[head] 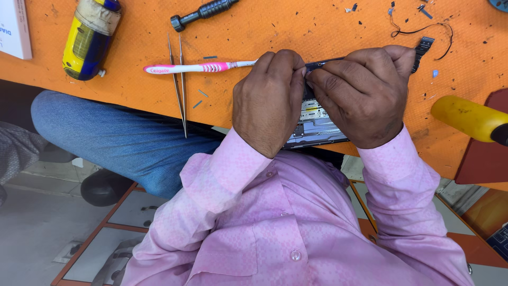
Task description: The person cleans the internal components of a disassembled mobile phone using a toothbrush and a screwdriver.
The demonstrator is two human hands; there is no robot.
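In the head view, an opened phone (313, 126) was held at the near edge of the orange counter (317, 26), its exposed inner boards facing up. It was gripped from both sides: the left hand (270, 100) was curled over its left side, and the right hand (365, 92) was curled over its right side. The fingertips of both hands were pressed together at the phone's far end, where something small was being pinched or pried; what exactly could not be told, since it was hidden by the fingers. Pink sleeves (238, 159) were seen at both wrists.

A pink and white toothbrush (198, 68) was laid just left of the left hand, its head end hidden behind the knuckles. Thin metal tweezers (178, 85) were laid across it, pointing toward the counter's edge. A yellow and blue bottle (91, 37) was lying further left, and a black screwdriver (203, 11) was near the far edge. A thin black cable (423, 29) was curled beyond the right hand, and a yellow handle (468, 117) was lying to the right.
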